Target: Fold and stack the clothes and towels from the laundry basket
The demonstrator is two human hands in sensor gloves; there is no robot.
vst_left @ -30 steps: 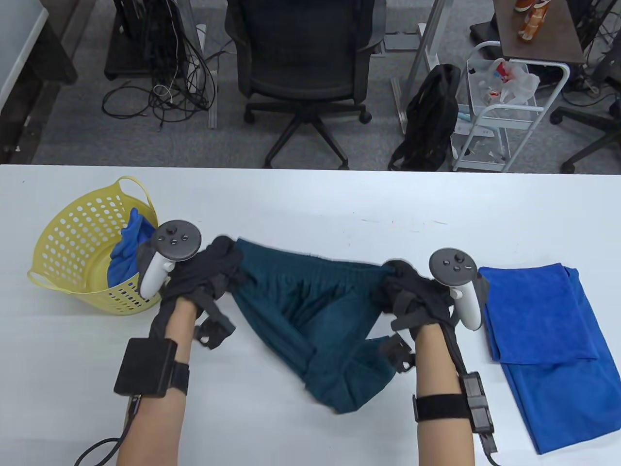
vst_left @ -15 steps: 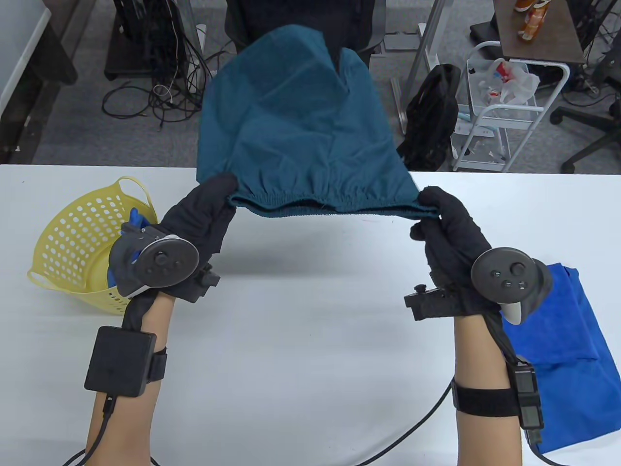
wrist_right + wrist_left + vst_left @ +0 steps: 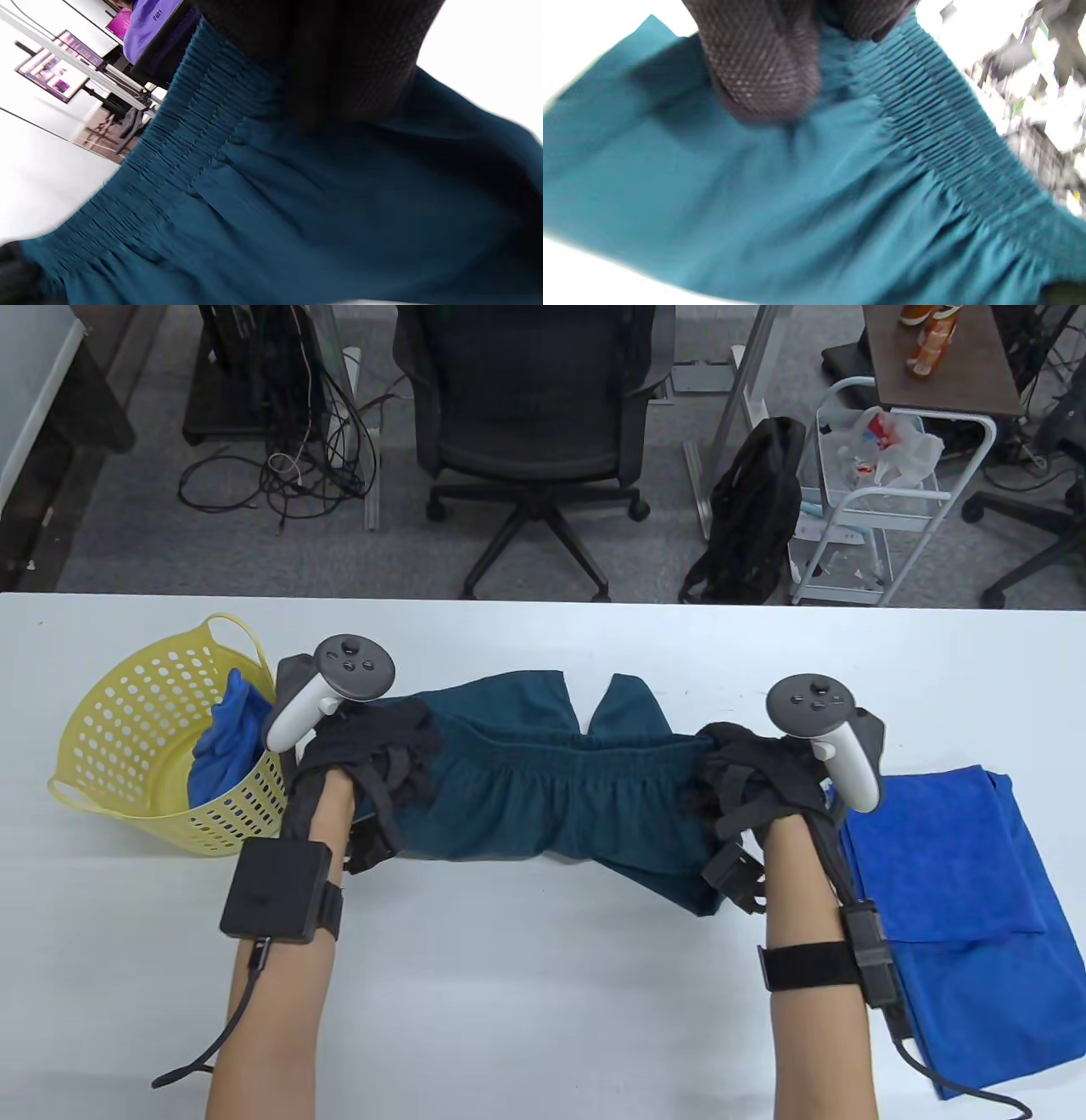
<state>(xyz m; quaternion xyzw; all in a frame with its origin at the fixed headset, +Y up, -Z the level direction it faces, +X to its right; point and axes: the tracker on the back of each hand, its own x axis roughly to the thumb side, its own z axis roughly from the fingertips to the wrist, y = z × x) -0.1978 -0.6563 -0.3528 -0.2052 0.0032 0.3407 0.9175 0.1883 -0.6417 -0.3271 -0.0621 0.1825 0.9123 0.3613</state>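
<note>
Basket of yellow perforated plastic [image 3: 136,729] stands at 9 o'clock on the white desk [image 3: 543,984]. The left hand [image 3: 373,755] and right hand [image 3: 747,772] each pinch an end of the ribbed elastic waistband of the teal soft fabric shorts [image 3: 543,797], at desk centre. They look light and limp; waistband ends give best hold. A folded blue towel [image 3: 942,857] lies at 3 o'clock.

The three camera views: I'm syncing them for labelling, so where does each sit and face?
Table view: overhead, facing the white table; both forearms, left hand, right hand.
Left wrist view: on the left wrist, close on teal elastic-waist shorts; gloved fingers.
Right wrist view: likewise; dark glove at top.
All three share the shorts.
</note>
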